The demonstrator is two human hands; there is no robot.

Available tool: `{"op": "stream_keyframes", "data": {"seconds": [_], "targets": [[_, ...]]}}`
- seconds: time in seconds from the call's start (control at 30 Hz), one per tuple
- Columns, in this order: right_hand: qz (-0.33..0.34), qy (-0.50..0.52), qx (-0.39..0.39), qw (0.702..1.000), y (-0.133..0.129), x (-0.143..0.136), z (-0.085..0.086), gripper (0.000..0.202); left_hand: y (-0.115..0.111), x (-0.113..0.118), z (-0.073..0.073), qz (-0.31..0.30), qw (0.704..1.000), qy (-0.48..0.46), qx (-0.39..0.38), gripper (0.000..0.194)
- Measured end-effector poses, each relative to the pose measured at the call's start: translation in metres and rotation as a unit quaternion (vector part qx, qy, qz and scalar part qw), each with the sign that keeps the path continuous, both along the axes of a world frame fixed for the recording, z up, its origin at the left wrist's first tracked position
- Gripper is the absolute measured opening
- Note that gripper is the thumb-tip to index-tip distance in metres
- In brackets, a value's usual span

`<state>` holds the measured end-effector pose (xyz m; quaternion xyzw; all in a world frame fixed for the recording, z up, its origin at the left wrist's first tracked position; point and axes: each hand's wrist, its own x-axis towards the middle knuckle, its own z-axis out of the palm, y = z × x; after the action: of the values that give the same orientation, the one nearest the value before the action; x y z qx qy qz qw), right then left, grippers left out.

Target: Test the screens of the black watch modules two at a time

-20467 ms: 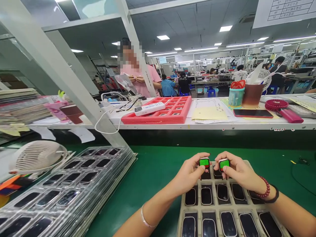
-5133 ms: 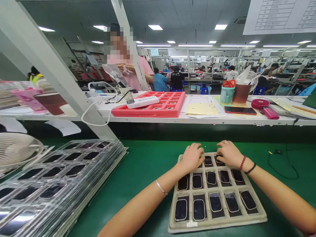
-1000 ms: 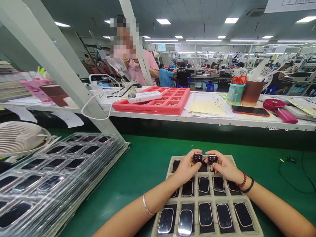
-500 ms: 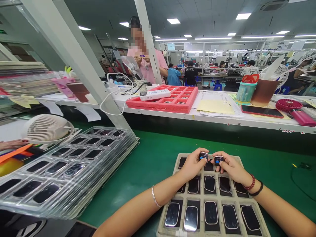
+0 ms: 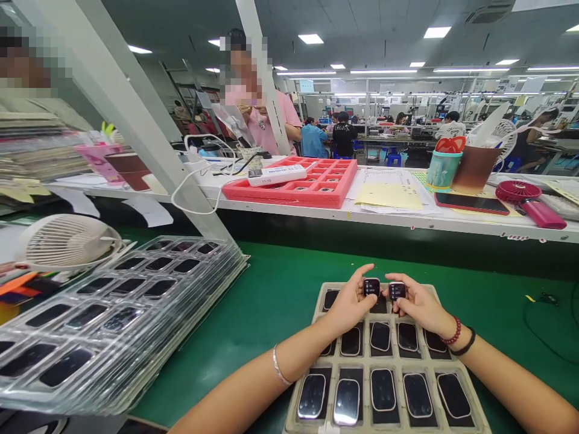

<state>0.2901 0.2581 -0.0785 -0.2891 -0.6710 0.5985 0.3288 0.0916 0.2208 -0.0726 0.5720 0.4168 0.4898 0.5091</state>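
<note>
Lower right: our left grip (image 5: 350, 304) pinches one watch (image 5: 371, 285), right grip (image 5: 421, 306) a second watch (image 5: 397, 290), just apart over tray (image 5: 402, 361).

Beyond the hands (image 5: 350, 307) and to their left, a white box (image 5: 277, 175) reads "11-10" — its other print blurred — while lettering on the two watches (image 5: 371, 287) they hold is too small to read.

Watches (image 5: 383, 389) in tray (image 5: 365, 392), stacked trays (image 5: 190, 310) left
</note>
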Motion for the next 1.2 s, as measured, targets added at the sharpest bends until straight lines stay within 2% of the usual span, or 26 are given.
{"op": "stream_keyframes", "data": {"seconds": [0.03, 0.17, 0.27, 0.37, 0.53, 0.67, 0.77, 1.2], "targets": [[-0.002, -0.001, -0.001, 1.0, -0.0001, 0.0, -0.0001, 0.044, 0.0, 0.0003, -0.0002, -0.008, 1.0, -0.002, 0.001, 0.061], [0.007, 0.015, -0.021, 1.0, 0.0008, 0.0007, -0.0005, 0.031, 0.0001, 0.0002, -0.0008, -0.003, 1.0, 0.026, -0.015, 0.036], [-0.007, 0.021, -0.019, 1.0, 0.0013, 0.0006, -0.0006, 0.034, 0.0002, -0.0001, -0.0012, 0.015, 0.999, 0.028, -0.01, 0.038], [-0.019, -0.002, -0.007, 1.0, -0.0003, -0.0002, 0.0002, 0.044, 0.0003, 0.0006, -0.0021, 0.005, 1.0, 0.004, 0.008, 0.051], [-0.005, -0.009, -0.007, 1.0, -0.0037, -0.0005, 0.0048, 0.047, -0.0017, 0.0015, 0.0002, 0.009, 1.0, -0.002, 0.005, 0.053], [-0.001, -0.012, -0.015, 1.0, -0.0021, 0.0, 0.0053, 0.035, -0.0024, 0.0009, 0.0032, 0.014, 1.0, -0.008, 0.003, 0.038], [0.001, -0.01, -0.022, 1.0, -0.0004, 0.0002, 0.003, 0.033, -0.0015, 0.0007, 0.0032, 0.011, 1.0, -0.004, 0.011, 0.028], [0.002, -0.013, -0.016, 1.0, -0.0008, -0.0008, 0.0017, 0.033, 0.0, 0.0014, 0.0009, 0.019, 1.0, 0.012, 0.021, 0.025]]}}
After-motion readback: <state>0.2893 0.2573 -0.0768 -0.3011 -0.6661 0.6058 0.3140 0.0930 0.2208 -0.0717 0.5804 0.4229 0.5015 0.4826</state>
